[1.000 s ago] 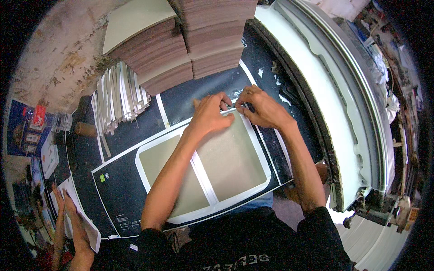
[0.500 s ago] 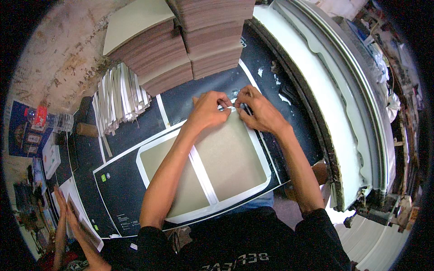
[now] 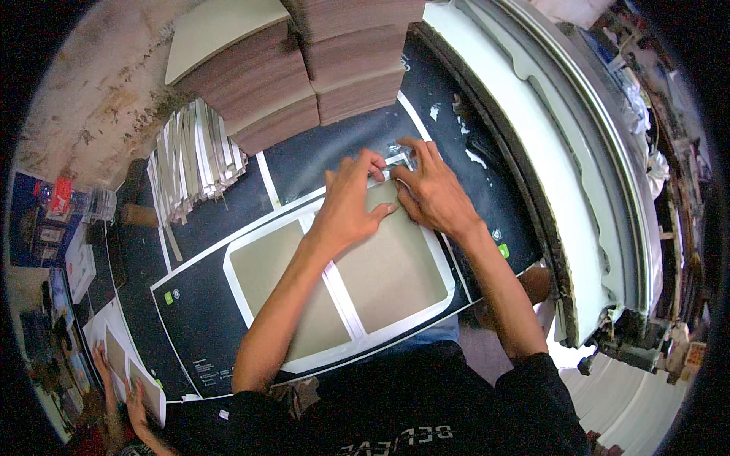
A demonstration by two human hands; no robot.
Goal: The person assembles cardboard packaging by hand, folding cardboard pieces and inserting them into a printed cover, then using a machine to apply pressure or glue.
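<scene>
Dark worktable [image 3: 487, 201] loaded with board stacks, strips and a printed cover sheet

A large black printed sheet [image 3: 190, 304] with white borders lies flat across the table, and two grey boards [image 3: 395, 270] sit side by side on it, a white strip [image 3: 342, 292] running between them. Both of the person's hands press on the far corner of the right-hand board. Behind the sheet stand tall stacks of brown board [image 3: 334, 68], touching one another, with a loose fan of pale strips [image 3: 194, 159] just to their left. White scraps [image 3: 475, 158] dot the bare dark surface to the right.
</scene>
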